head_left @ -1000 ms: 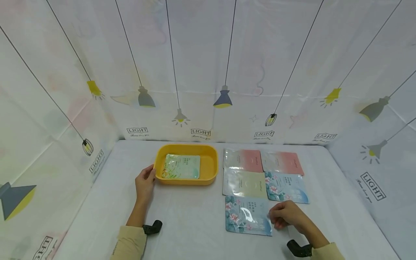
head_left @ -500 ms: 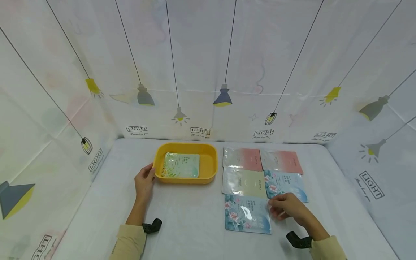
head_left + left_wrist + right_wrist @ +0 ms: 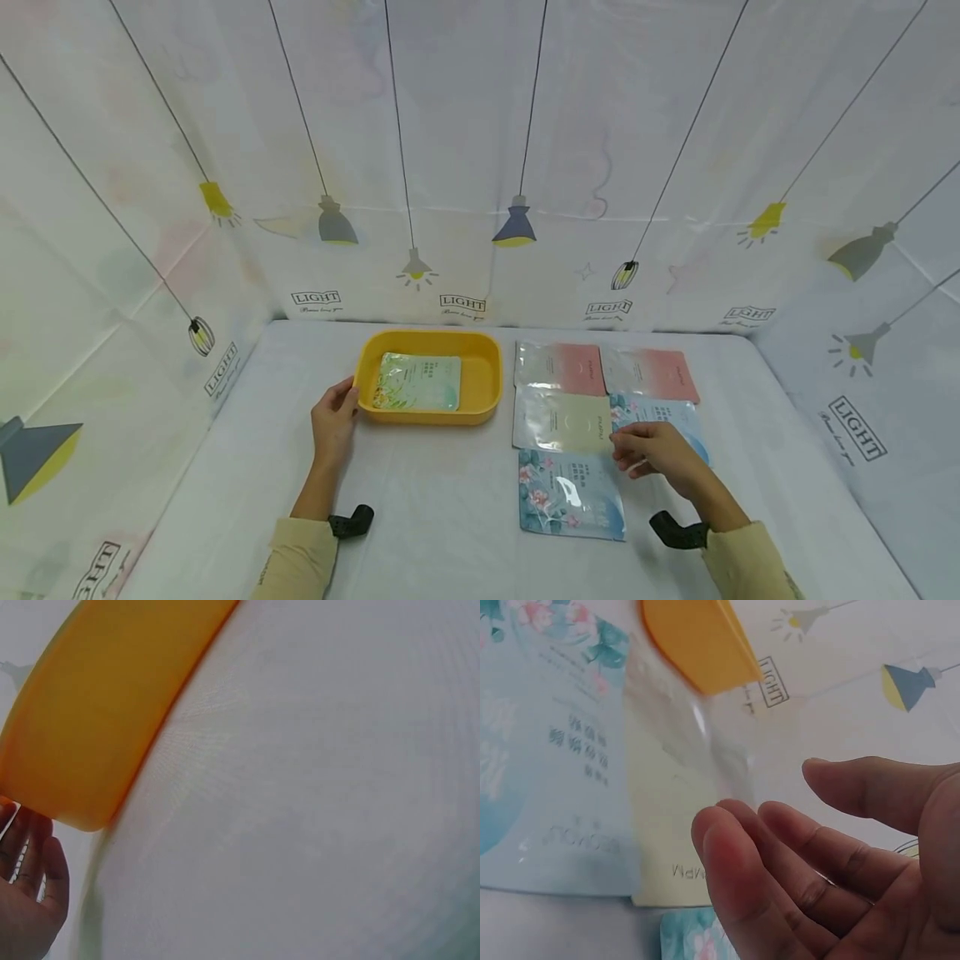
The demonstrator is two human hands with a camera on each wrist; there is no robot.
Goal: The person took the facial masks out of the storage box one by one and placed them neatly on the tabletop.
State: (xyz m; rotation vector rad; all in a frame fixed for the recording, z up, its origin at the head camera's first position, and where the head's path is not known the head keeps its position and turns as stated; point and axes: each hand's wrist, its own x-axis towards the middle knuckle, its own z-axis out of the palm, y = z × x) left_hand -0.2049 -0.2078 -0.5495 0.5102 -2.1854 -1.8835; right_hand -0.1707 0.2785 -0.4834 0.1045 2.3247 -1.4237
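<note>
My left hand [image 3: 333, 417] is at the left end of a yellow plastic tray [image 3: 482, 379]; in the left wrist view its fairly straight fingers [image 3: 34, 851] touch the tray's wall. Inside the tray lies a pale green sheet mask packet [image 3: 420, 383]. My right hand [image 3: 660, 450] hovers by the right edge of a pale yellow packet [image 3: 562, 421], partly covering a blue floral packet [image 3: 652, 412]. Its thumb stands apart from the loosely bent fingers [image 3: 739, 870], nothing between them. Just nearer lies a second blue floral packet [image 3: 570, 496].
Two pink and silver packets [image 3: 566, 367] lie side by side in the back row, right of the tray. A white cloth covers the table [image 3: 435, 517]. Hanging fabric [image 3: 450, 167] printed with lamps encloses the back and sides.
My right hand has moved away from me and slightly left, from the near blue packet's right edge to the pale yellow packet's corner. My left hand and all the packets stay put.
</note>
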